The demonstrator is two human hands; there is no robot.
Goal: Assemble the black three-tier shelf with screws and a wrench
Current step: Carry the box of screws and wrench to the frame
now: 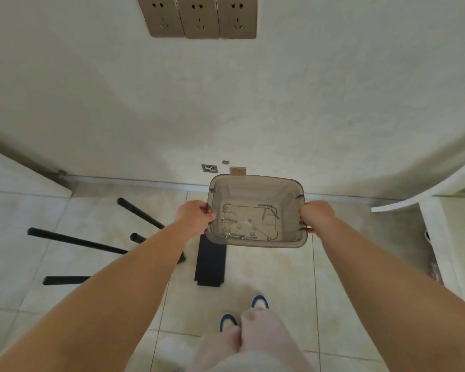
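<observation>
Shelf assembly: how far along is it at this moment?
Nothing is joined yet: black tubes and a black panel lie loose on the floor. In hand: the left hand and right hand grip a translucent bin holding metal hardware. All fastening remains.

A home room: tiled floor (279,277), plastered wall (306,103), wall sockets (200,17).

Soft, even, warm-tinted light leaves faint shadows on the wall (172,108), the picture slightly blurred with strong wide-angle bending at the edges.
</observation>
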